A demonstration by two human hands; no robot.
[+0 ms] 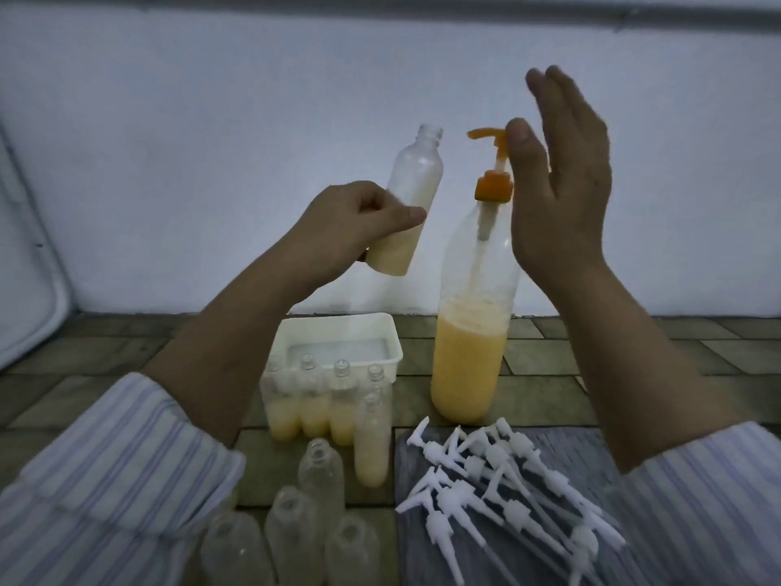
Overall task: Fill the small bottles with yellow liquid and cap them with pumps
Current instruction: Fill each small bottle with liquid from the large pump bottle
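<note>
While the left hand point(359, 222) grips a small clear bottle point(408, 200) around its lower half, the bottle is held in the air, tilted with its uncapped neck leaning toward the orange pump head point(492, 139) of the big dispenser bottle point(471, 332). Small bottle is roughly a third full of yellow liquid, settled at the bottom.

Right hand point(558, 179) is raised beside the pump, fingers straight and together, holding nothing; thumb tip is at the back of the pump head, cannot tell if it actually touches.

Dispenser bottle stands upright on the tiled floor point(634, 374), around half full of yellow liquid, clear above, pump tube running down inside.

Left of its base: a white plastic tub point(338, 336), with something pale inside, cannot tell what. Just in front of the tub, a row of uncapped small bottles point(312, 399), each partly filled with yellow liquid, touching one another; one more partly filled bottle point(372, 446) stands just in front of the row's right end.

Nearer the camera, a cluster of empty clear bottles point(312, 518), uncapped, upright.

Right of those, a pile of white pump caps point(498, 488) with long dip tubes lies loose on a grey mat point(570, 441), overlapping each other.

Striped shirt sleeves point(126, 467) at both lower corners of view. Pale wall point(211, 120) behind.
</note>
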